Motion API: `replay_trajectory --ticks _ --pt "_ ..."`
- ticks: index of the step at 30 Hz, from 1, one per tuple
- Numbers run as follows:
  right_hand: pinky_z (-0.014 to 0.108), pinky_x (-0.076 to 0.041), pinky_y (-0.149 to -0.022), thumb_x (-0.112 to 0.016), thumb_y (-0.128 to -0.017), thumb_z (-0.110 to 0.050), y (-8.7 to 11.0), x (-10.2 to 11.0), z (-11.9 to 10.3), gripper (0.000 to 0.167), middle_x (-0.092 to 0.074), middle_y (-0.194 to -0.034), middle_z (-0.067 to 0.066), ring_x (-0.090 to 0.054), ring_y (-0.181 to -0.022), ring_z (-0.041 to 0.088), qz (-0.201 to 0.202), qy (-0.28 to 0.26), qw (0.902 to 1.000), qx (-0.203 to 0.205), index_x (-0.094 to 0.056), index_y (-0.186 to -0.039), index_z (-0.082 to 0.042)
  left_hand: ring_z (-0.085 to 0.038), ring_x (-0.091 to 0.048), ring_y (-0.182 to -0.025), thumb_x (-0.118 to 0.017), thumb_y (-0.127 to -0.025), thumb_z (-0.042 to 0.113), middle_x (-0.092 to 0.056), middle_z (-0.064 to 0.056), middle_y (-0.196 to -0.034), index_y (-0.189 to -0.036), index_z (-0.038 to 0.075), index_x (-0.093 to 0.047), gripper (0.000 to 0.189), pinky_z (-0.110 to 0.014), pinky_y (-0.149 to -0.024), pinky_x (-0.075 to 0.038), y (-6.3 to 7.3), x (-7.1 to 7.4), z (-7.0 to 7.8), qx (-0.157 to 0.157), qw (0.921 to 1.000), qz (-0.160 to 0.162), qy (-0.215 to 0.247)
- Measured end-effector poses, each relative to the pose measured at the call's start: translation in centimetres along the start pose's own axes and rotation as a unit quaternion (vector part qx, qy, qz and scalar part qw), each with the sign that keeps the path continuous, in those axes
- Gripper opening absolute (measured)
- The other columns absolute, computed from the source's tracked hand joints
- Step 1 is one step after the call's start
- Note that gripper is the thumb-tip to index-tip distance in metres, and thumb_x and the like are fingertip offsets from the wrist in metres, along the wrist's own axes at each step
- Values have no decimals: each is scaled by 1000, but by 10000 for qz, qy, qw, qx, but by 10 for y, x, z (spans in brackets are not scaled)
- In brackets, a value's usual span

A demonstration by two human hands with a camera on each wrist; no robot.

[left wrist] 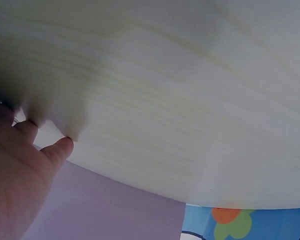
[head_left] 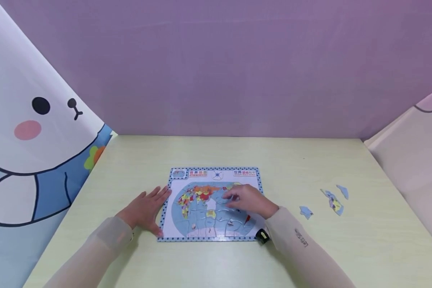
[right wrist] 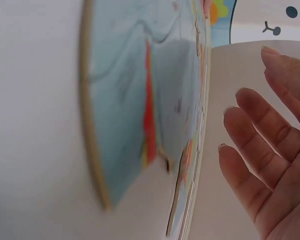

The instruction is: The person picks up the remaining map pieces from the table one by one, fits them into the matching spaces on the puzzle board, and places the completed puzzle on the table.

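A world map jigsaw puzzle [head_left: 219, 228] lies flat on the table, its blue dotted border around a mostly filled map. Near the map's middle shows a white piece-shaped gap [head_left: 211, 204]. My left hand [head_left: 148, 208] rests on the board's left edge, fingers and thumb spread; the left wrist view catches only some of its fingers [left wrist: 65, 145]. Over the right half of the map hovers my right hand [head_left: 247, 199]. In the right wrist view its fingers [right wrist: 257, 135] are apart and loosely bent, with nothing visible between them.
Right of the board lie loose puzzle pieces: a small blue one [head_left: 306, 212], a longer multicoloured one [head_left: 334, 203] and a narrow blue one [head_left: 343, 192]. A black device [head_left: 262, 236] sits at my right wrist, by the board's lower right corner. A purple cloth [head_left: 237, 80] hangs behind the table.
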State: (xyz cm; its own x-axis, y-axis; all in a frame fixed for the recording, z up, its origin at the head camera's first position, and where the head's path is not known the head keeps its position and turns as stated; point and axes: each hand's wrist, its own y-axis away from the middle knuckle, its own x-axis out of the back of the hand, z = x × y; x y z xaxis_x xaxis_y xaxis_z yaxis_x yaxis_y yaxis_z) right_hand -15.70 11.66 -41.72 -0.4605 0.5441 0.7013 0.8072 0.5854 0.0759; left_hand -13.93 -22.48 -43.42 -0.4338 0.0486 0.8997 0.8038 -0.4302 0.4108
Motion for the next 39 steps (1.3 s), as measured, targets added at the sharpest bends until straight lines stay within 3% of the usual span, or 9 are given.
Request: replay_trajectory --ticks 16,25,33,39 --pt "36 -50 -88 -75 -83 -12 12 10 12 19 -69 -103 -1 -62 -97 16 -54 493 9985 -250 -74 -102 -10 -41 -15 -143 -79 -55 67 -21 -17 -157 -150 2 -24 128 -66 -106 -19 -2 1 -4 -53 10000 22 -32" --pt "38 -50 -86 -74 -83 -11 23 19 23 15 -68 -99 -2 -61 -94 17 -173 582 9978 -272 -73 -98 -10 -41 -16 -142 -79 -55 68 -22 -17 -156 -150 2 -25 128 -67 -106 -20 1 2 -1 -46 10000 16 -50" --pt "32 -51 -79 -72 -83 -5 32 28 34 16 -68 -98 3 -61 -89 16 -88 915 9954 -279 -72 -99 -5 -41 -16 -142 -78 -55 69 -22 -16 -157 -150 3 -25 128 -66 -106 -20 0 1 -3 -67 9998 36 -176" --pt "29 -50 -75 -73 -81 -3 41 34 44 16 -68 -96 3 -58 -83 14 -39 836 9957 -397 -72 -97 -3 -41 -19 -141 -76 -53 72 -24 -16 -156 -150 4 -28 128 -67 -105 -21 -2 -1 -5 -101 9996 124 -246"
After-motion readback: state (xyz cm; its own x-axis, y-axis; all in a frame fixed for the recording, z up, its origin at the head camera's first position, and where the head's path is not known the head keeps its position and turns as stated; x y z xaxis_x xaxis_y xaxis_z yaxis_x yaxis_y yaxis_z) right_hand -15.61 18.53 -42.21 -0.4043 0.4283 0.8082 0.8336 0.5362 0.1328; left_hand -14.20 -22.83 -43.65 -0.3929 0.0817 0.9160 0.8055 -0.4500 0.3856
